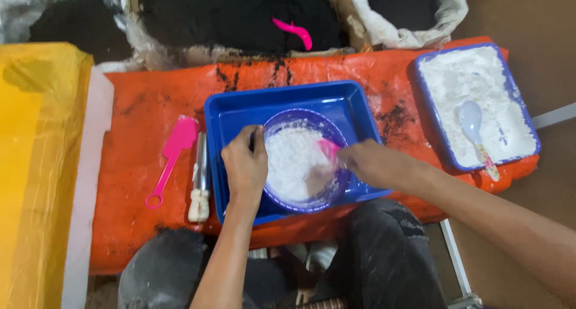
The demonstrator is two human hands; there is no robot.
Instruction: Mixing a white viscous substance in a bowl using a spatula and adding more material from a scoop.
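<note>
A round clear-purple bowl [288, 120] of white powder [294, 162] sits inside a blue rectangular tray [354, 105] on an orange sheet. My left hand [245, 165] grips the bowl's left rim. My right hand [375, 163] holds a pink spoon [329, 148] whose end is in the powder at the bowl's right side.
A pink spatula [174, 150] and a knife [199, 180] lie left of the tray. A second blue tray [425, 111] of white powder with a pale spoon [471, 120] sits at the right. Sacks of black material with a pink scoop [294, 32] stand behind. A yellow sheet [36, 165] is at left.
</note>
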